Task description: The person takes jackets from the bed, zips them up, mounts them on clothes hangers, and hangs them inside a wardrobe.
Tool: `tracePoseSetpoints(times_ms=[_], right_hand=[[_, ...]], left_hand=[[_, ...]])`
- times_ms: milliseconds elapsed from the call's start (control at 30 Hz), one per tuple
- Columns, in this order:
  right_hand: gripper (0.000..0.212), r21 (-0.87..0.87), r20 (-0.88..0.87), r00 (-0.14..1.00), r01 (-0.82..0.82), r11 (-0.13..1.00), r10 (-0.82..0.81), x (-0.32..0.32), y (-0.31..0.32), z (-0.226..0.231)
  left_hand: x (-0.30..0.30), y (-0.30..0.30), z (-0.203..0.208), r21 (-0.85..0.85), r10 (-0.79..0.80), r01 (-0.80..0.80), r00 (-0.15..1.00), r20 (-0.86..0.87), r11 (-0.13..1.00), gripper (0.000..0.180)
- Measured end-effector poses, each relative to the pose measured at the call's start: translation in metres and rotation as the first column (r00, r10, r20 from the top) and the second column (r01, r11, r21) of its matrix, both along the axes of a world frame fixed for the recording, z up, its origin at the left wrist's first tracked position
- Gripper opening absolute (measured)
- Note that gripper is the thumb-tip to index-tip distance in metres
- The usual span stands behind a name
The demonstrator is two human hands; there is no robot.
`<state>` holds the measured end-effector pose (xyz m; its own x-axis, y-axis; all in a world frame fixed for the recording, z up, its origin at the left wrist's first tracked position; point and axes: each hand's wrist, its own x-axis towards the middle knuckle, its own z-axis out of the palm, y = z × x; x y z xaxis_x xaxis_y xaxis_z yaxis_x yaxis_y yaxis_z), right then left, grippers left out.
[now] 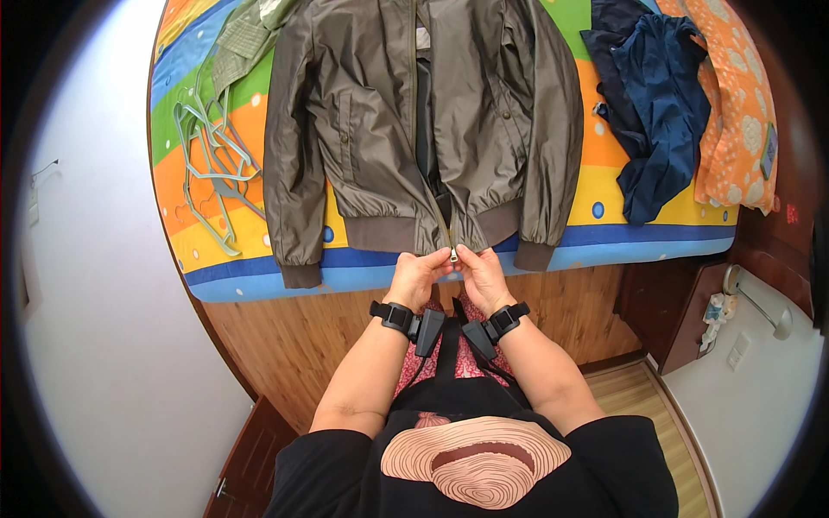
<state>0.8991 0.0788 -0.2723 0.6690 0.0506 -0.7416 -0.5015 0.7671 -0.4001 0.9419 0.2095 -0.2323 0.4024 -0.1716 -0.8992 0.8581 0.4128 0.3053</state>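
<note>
A shiny olive-brown jacket (371,129) lies spread on the bed, front up, its sleeves down along the sides. Its front hangs unzipped, with dark lining in the gap. At the bottom hem, my left hand (418,276) pinches the left front edge by the zipper's lower end. Close beside it, my right hand (484,277) is closed on the other front edge, thumb and finger at the metal zipper pull (453,255). The two hands nearly touch. Whether the zipper's two ends are joined is hidden by my fingertips.
Several pale green hangers (216,177) lie on the colourful bedsheet (596,237), below a green checked garment (246,39). Dark blue clothes (661,112) and an orange patterned pillow (734,104) are at the right. A lamp (781,324) stands by the right wall.
</note>
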Motion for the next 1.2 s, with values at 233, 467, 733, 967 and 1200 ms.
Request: tracePoseSetpoints(times_ms=[233,467,733,967,1200], right_hand=[[0.004,0.004,-0.016,1.000,0.010,1.000,-0.010,0.003,0.003,0.004],[0.010,-0.101,-0.079,0.997,0.003,0.995,-0.011,0.000,0.005,-0.004],[0.012,-0.154,-0.088,0.996,-0.043,0.987,0.030,-0.001,0.007,-0.005],[0.010,-0.141,-0.084,0.993,-0.093,0.986,0.082,0.003,0.004,-0.002],[0.012,-0.056,-0.153,0.974,-0.177,0.983,0.167,0.002,-0.002,-0.005]], left_hand=[[0.005,-0.003,-0.002,0.078,-0.077,0.079,0.997,-0.019,0.994,0.017],[0.006,-0.006,-0.009,0.217,-0.192,0.198,0.980,-0.050,0.956,0.020],[0.014,-0.002,-0.013,0.195,-0.167,0.186,0.980,-0.109,0.963,0.023],[0.017,0.003,-0.011,0.182,-0.278,0.304,0.948,-0.155,0.935,0.020],[0.006,0.009,-0.015,0.048,-0.299,0.305,0.949,-0.098,0.951,0.016]])
